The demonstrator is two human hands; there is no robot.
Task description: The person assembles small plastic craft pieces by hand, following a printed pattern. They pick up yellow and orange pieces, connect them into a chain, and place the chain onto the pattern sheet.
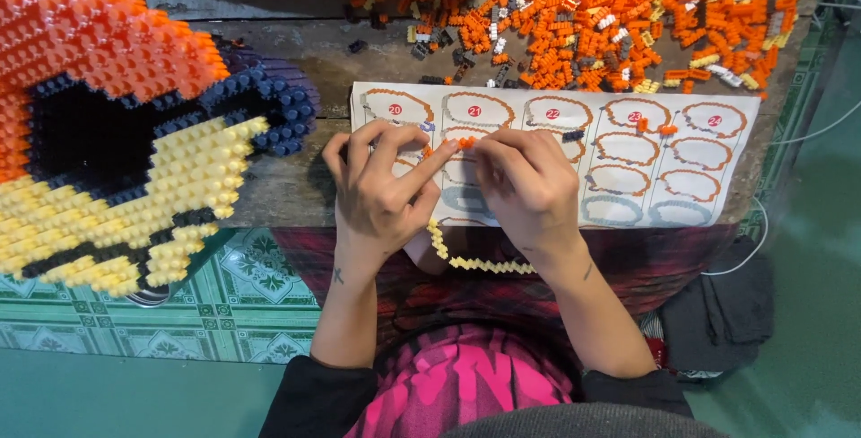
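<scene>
Assembly step under way: left hand (381, 191) and right hand (525, 185) meet, each grip pinching orange brick (465, 142) over instruction sheet (708, 187). Yellow brick strip (475, 261) hangs at worktop (278, 189) edge. Next move likely needs firm, aligned press. Loose brick pile (628, 17) beyond; big model (117, 133) at left.

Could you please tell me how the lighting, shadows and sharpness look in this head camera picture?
In the head view, the light is soft and even, without harsh glare; the left hand casts a faint shadow on the wooden table; the hands and the instruction sheet are fairly sharp, the loose orange bricks slightly smeared; the block model at the left edge looks stretched by the wide lens.
</scene>
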